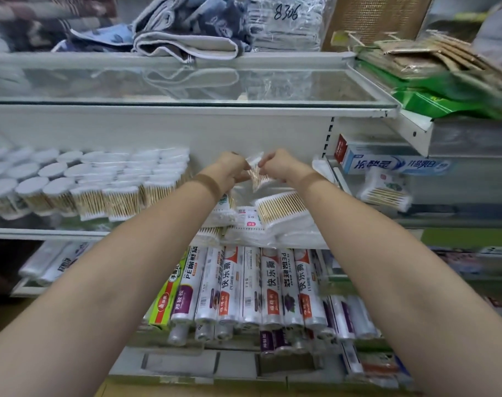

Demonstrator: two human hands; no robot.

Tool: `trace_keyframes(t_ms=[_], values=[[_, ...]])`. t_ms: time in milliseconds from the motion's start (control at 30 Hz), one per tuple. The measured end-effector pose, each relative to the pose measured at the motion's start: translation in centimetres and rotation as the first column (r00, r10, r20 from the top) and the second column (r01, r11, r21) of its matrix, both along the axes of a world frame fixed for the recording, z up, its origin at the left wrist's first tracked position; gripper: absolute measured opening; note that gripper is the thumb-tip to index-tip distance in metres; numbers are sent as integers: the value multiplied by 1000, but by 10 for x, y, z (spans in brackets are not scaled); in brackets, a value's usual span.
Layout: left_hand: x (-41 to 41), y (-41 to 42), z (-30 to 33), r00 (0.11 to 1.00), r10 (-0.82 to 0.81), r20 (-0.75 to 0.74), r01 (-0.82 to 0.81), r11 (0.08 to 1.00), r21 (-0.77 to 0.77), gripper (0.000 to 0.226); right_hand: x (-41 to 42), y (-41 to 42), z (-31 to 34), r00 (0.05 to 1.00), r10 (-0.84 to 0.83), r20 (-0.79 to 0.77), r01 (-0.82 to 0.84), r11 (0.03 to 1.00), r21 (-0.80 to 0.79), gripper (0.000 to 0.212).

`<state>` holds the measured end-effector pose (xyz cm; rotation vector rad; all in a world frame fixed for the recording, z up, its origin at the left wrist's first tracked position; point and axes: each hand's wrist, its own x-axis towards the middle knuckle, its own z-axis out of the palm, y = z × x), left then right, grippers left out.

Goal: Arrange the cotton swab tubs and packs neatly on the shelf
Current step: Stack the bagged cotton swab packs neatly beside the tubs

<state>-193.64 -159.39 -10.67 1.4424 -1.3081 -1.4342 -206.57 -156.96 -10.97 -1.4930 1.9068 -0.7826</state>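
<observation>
Up at the back of the middle shelf [72,232], both bare arms reach in and the two hands meet on one small pack [255,174] of wooden-stick swabs. Largest around that grip is the shelving itself: a glass shelf [186,103] runs above the hands, with folded towels [186,38] on the level over it, and the middle shelf lies beneath them. Left of the grip stand the tubs [72,181], rows of round clear containers with white lids, packed side by side and leaning a little. Below the grip, on the next level down, lie rolls [252,285] of plastic wrap with printed labels. Directly under the hands sits a heap of packs [272,216], flat clear bags of swabs piled loosely over one another at the shelf's front. Right of the grip, beyond the upright, a toothpaste box [395,164] rests with a loose swab bag [385,191] under it. The left hand [232,170] pinches the held pack's left edge, fingers curled on the film; the right hand [281,166] pinches its right edge the same way. The pack hangs upright between them, clear of the heap below and near the white back panel.
</observation>
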Motion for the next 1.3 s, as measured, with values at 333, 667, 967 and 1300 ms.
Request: trace_keyframes(t_ms=[333, 667, 967, 1300], values=[[35, 3, 13, 983, 181, 31, -172, 968, -180, 26, 27, 2, 12, 989, -83, 120, 108, 969, -222, 25], [120, 3, 32, 961, 276, -29, -269, 903, -335, 35, 105, 17, 22, 988, 101, 116, -69, 965, -252, 38], [212, 0, 34, 964, 258, 65, -227, 925, -306, 21, 209, 12, 17, 999, -18, -47, 4, 960, -281, 55], [301, -8, 33, 999, -13, -34, 3, 962, -274, 9, 290, 21, 24, 989, -135, 64, 148, 943, -299, 44]])
